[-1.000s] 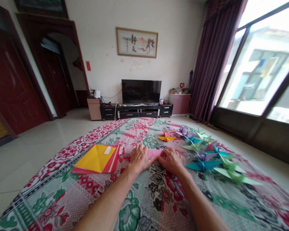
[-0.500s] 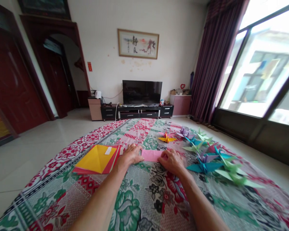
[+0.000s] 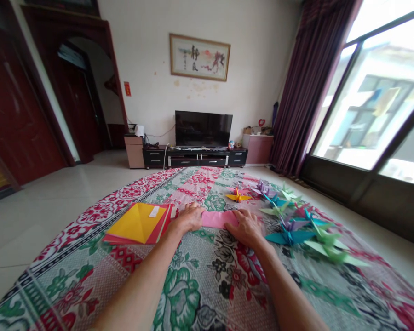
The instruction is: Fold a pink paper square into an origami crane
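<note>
A strip of folded pink origami paper point(image 3: 214, 219) lies flat on the table between my hands. At its left end, my left hand point(image 3: 192, 217) has its fingers closed together on the edge. My right hand point(image 3: 245, 225) grips the right end, with the thumb on the near edge and the fingers on the far side. Left of my left hand is a stack of square papers point(image 3: 138, 224), yellow on top with red ones below. Beyond my right hand sit several folded paper cranes, among them a blue one point(image 3: 290, 235) and a yellow one point(image 3: 238, 195).
A patterned floral cloth point(image 3: 179, 294) covers the round table. Pale green cranes point(image 3: 329, 250) spread toward the right edge. Across the room stand a television point(image 3: 203, 129) and a low black cabinet point(image 3: 184, 158). A curtain point(image 3: 305, 92) hangs beside the window.
My right hand has shifted from curled fingertips to a spread of thumb and fingers over the pink paper's right end. The left hand stays at the left end.
</note>
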{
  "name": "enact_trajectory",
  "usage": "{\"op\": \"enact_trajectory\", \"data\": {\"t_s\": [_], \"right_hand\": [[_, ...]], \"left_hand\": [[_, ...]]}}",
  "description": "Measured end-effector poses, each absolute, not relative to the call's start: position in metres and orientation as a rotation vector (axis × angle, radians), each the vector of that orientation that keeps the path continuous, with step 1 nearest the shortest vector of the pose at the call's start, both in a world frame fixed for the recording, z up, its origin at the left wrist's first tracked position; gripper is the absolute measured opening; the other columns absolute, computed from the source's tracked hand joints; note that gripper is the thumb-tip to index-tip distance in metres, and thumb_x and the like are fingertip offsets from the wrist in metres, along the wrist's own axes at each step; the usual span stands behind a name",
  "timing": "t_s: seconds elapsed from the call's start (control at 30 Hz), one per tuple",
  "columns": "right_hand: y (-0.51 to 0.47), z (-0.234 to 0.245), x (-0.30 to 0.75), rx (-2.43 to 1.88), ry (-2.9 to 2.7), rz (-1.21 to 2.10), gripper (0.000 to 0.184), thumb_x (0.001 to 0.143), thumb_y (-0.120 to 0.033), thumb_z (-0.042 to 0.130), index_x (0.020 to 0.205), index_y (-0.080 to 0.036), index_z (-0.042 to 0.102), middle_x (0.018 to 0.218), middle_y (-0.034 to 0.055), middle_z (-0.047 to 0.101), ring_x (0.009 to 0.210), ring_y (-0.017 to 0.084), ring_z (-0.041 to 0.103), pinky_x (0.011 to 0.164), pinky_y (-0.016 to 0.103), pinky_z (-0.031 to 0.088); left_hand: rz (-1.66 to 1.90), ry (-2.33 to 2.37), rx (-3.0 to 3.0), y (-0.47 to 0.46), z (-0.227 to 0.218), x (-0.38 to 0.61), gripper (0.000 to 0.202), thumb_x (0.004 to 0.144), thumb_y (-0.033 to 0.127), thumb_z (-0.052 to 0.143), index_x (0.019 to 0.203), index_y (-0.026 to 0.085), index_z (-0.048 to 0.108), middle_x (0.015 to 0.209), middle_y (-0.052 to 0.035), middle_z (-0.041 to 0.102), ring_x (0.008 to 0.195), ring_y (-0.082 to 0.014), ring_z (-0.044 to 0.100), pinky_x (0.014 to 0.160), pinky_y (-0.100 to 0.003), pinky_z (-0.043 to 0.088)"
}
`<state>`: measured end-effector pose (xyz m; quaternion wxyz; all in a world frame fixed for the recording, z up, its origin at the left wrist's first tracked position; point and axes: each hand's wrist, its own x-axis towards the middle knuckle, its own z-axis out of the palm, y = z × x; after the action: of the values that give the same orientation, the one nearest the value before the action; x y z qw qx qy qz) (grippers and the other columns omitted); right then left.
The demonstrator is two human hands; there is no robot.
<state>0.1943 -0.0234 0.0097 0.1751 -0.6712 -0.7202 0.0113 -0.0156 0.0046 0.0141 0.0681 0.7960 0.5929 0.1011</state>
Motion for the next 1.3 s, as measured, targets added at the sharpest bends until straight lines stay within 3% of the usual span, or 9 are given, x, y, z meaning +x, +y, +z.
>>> {"op": "enact_trajectory", "data": {"t_s": [0.2,0.37,0.5,0.6,0.73,0.93,1.1,1.3], "right_hand": [[-0.024,0.011,0.193,-1.826,-2.047,0.063,0.049,0.071,-0.047,0.054,0.118,-0.035,0.050,0.127,0.0048,0.042,0.107,0.030,0.044,0.081,0.041,0.037],[-0.019,0.007,0.194,-1.675,-1.966,0.150,0.022,0.074,-0.026,0.052,0.092,-0.023,0.064,0.119,0.0043,0.051,0.105,0.021,0.049,0.086,0.033,0.038],[-0.012,0.006,0.196,-1.345,-1.751,0.232,0.019,0.077,-0.023,0.045,0.081,-0.019,0.062,0.112,0.0068,0.056,0.104,0.018,0.051,0.091,0.032,0.037],[-0.008,0.004,0.194,-1.101,-1.528,0.370,0.014,0.073,-0.027,0.048,0.076,-0.019,0.059,0.108,0.0072,0.058,0.102,0.019,0.052,0.090,0.035,0.038],[-0.006,0.003,0.188,-0.934,-1.225,0.769,0.014,0.068,-0.033,0.055,0.073,-0.020,0.054,0.109,0.0050,0.058,0.086,0.017,0.057,0.070,0.029,0.047],[-0.007,0.005,0.182,-0.815,-1.015,0.962,0.015,0.061,-0.029,0.062,0.069,-0.020,0.053,0.107,0.0016,0.058,0.086,0.014,0.056,0.062,0.022,0.047],[-0.006,0.006,0.180,-0.780,-0.947,0.999,0.013,0.059,-0.024,0.064,0.068,-0.019,0.055,0.100,0.0000,0.060,0.083,0.012,0.057,0.060,0.019,0.045],[-0.003,0.006,0.182,-0.809,-0.731,1.040,0.022,0.056,-0.025,0.069,0.075,-0.019,0.060,0.076,-0.0041,0.060,0.063,0.007,0.054,0.055,0.017,0.045]], "left_hand": [[0.296,1.799,2.394,0.002,0.014,-0.013,0.045,0.071,0.015,0.042,0.110,0.034,0.055,0.114,-0.0023,0.050,0.104,-0.0216,0.046,0.086,-0.033,0.040],[0.439,1.794,2.352,0.005,0.015,-0.013,0.051,0.070,0.012,0.043,0.119,0.027,0.049,0.118,-0.0055,0.052,0.108,-0.0205,0.047,0.089,-0.030,0.038],[0.743,1.951,2.065,0.011,0.019,-0.012,0.050,0.074,0.012,0.041,0.123,0.019,0.046,0.111,-0.0081,0.059,0.103,-0.0185,0.053,0.086,-0.027,0.040],[0.920,1.860,1.792,0.012,0.024,-0.010,0.034,0.080,0.025,0.040,0.108,0.019,0.058,0.093,-0.0071,0.066,0.085,-0.0183,0.060,0.072,-0.025,0.044],[1.027,1.545,1.500,0.006,0.027,-0.007,0.037,0.078,0.045,0.044,0.092,0.017,0.063,0.078,-0.0049,0.066,0.061,-0.0134,0.059,0.049,-0.020,0.038],[0.997,1.126,1.287,-0.006,0.033,0.000,0.051,0.070,0.058,0.052,0.094,0.014,0.061,0.074,-0.0040,0.063,0.057,-0.0104,0.054,0.048,-0.019,0.038],[0.871,0.888,1.286,-0.014,0.036,0.005,0.057,0.062,0.039,0.068,0.113,0.016,0.055,0.074,-0.0032,0.065,0.059,-0.0114,0.055,0.049,-0.019,0.040],[1.125,1.045,1.254,-0.008,0.029,0.015,0.076,0.062,0.016,0.059,0.133,0.017,0.033,0.064,0.0016,0.061,0.049,-0.0089,0.054,0.044,-0.017,0.039]]}}
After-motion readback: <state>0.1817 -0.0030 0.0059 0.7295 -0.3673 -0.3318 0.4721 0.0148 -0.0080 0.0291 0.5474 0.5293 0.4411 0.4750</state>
